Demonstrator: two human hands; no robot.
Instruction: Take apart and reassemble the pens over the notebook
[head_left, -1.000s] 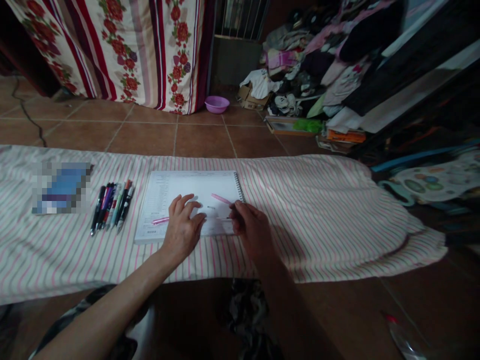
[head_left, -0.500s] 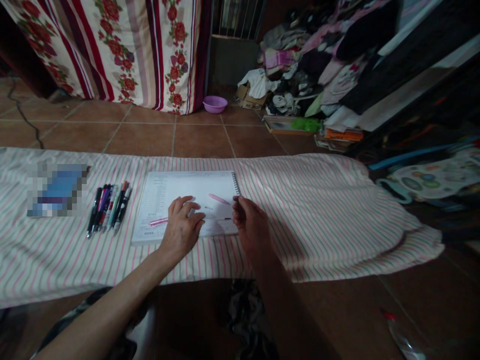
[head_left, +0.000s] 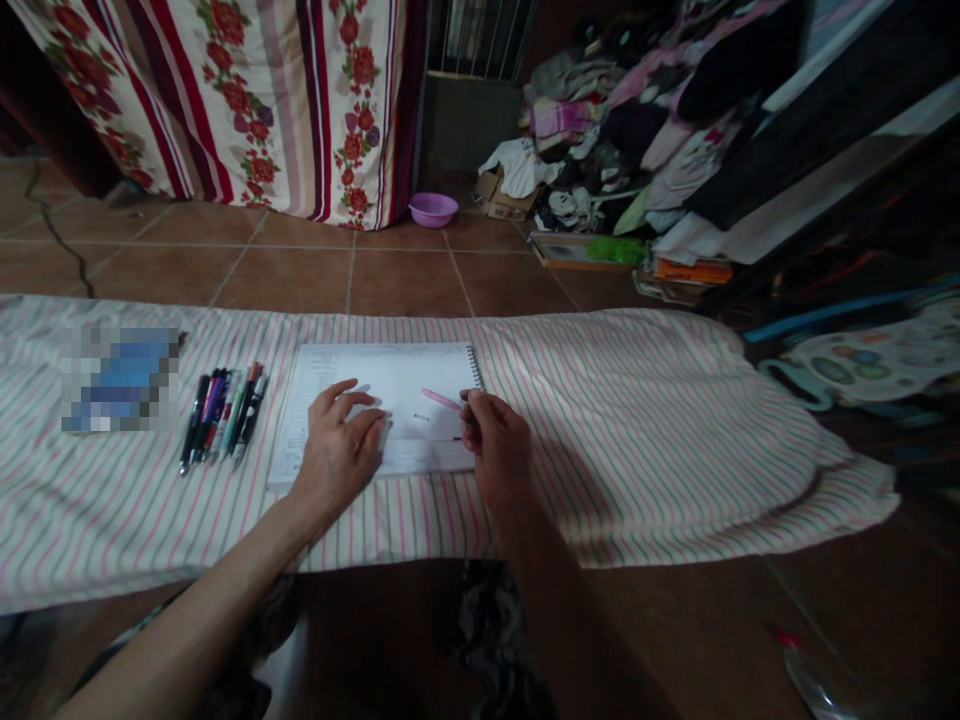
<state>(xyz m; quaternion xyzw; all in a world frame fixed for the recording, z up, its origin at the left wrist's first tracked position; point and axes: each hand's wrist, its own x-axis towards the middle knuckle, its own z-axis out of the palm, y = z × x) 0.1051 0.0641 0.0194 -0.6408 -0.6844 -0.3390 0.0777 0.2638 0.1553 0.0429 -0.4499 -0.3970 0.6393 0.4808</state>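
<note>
L hand point(head_left: 335, 445) shifted L across notebook point(head_left: 397, 368); pink pen pc. there now hidden.

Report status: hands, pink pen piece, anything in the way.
Left hand open over notebook, hiding some of it. Right hand at pink pen piece, grip unclear. Small dark part nearby. Pens off notebook, to the left.

A long, low surface crosses the middle of the frame, draped in a pale striped cloth point(head_left: 637, 430) with pink and grey lines. The cloth wrinkles toward the left and bunches into folds at its right end. Directly on it, left of the frame's centre, lies a spiral-bound notebook point(head_left: 382, 368), flat, its coil along the right edge. Farther left, a tight row of pens point(head_left: 223, 415) lies slanted, and near the left edge sits a pixelated blue rectangular object point(head_left: 124, 375).
</note>
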